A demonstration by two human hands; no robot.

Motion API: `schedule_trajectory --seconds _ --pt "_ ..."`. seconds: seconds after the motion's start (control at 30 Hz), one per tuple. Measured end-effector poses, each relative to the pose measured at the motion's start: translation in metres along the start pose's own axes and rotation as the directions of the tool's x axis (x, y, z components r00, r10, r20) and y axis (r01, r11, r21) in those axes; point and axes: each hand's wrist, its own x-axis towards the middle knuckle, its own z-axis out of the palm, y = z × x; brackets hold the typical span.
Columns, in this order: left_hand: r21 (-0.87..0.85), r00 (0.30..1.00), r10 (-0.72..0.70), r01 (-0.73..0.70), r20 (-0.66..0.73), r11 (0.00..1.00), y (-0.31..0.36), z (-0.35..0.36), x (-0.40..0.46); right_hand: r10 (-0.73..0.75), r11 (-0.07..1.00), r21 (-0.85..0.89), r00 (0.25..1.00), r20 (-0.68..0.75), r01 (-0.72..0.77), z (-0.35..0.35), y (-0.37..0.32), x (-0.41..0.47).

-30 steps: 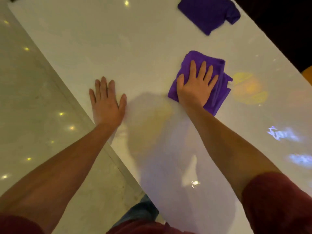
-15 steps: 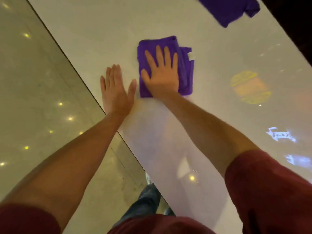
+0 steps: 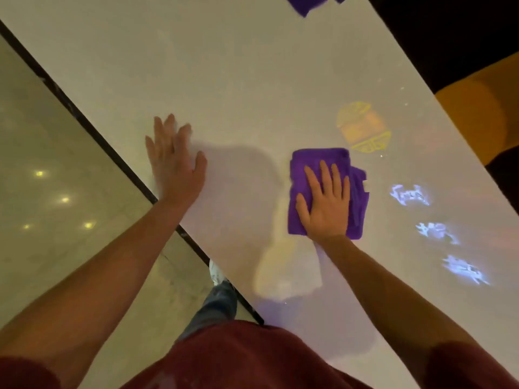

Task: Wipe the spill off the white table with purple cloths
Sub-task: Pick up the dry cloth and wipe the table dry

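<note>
While the left hand (image 3: 175,161) is resting flat near the table (image 3: 224,66) edge, fingers straight, the right hand (image 3: 325,204), fingers spread, is pressing the folded purple cloth (image 3: 300,175), swept back rightward from beside the left hand, suggesting wiping is continuing.

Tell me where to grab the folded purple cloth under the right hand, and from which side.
Probably pinch the folded purple cloth at its loose layered edge on the right, coming from above. It lies flat on the white table under the flat right hand, and that stepped edge sticks out uncovered.
</note>
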Motion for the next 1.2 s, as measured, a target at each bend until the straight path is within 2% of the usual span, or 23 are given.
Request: schedule_trajectory --seconds 0.1,0.23,0.3,0.37,0.47,0.57,0.63,0.7,0.77,0.87,0.97,1.07,1.2 --pt "0.072 0.998 0.045 -0.048 0.054 0.996 0.013 0.021 -0.033 0.184 0.982 -0.026 0.981 -0.056 -0.186 -0.005 0.012 0.079" --pt "0.128 1.000 0.015 -0.017 0.014 0.992 0.011 0.026 -0.029 0.369 0.929 0.030 0.926 -0.082 -0.368 -0.010 -0.016 0.183" --pt "0.105 1.000 0.023 -0.023 -0.003 0.994 0.013 0.026 -0.030 0.355 0.935 0.041 0.932 -0.075 -0.353 -0.011 -0.042 0.210" --pt "0.094 1.000 0.001 -0.001 -0.008 0.996 0.014 0.025 -0.033 0.248 0.969 0.010 0.966 -0.069 -0.248 -0.009 -0.067 0.205" --pt "0.066 0.996 -0.083 0.085 -0.028 0.994 0.016 0.023 -0.030 0.057 0.998 -0.015 0.997 -0.053 -0.058 -0.001 -0.096 0.155" --pt "0.126 0.992 -0.124 0.125 -0.018 0.984 0.018 0.025 -0.027 -0.037 0.999 0.037 0.999 -0.027 0.038 0.009 -0.101 0.077" --pt "0.131 0.986 -0.164 0.161 0.012 0.978 0.021 0.023 -0.028 -0.105 0.988 0.106 0.992 -0.067 0.112 0.015 -0.093 0.015" --pt "0.135 0.977 -0.208 0.211 -0.034 0.968 0.032 0.021 -0.044 -0.163 0.978 0.127 0.986 -0.033 0.166 0.020 -0.076 -0.050" --pt "0.131 0.989 -0.140 0.145 -0.048 0.981 0.057 0.022 -0.077 -0.208 0.970 0.142 0.977 0.056 0.198 0.021 -0.053 -0.114" --pt "0.016 0.996 -0.020 0.021 -0.092 1.000 0.112 0.041 -0.153 -0.241 0.962 0.155 0.967 0.086 0.226 0.024 0.006 -0.200" --pt "0.033 0.996 0.044 -0.042 -0.082 0.999 0.161 0.068 -0.222 -0.206 0.967 0.163 0.977 0.059 0.194 0.029 0.081 -0.277" --pt "0.114 0.994 0.108 -0.111 0.033 0.987 0.210 0.097 -0.260 -0.058 0.989 0.141 0.998 0.036 0.053 0.028 0.172 -0.337" --pt "0.252 0.992 -0.032 0.002 0.118 0.968 0.258 0.130 -0.280 0.236 0.968 0.099 0.971 -0.031 -0.232 0.021 0.296 -0.379"
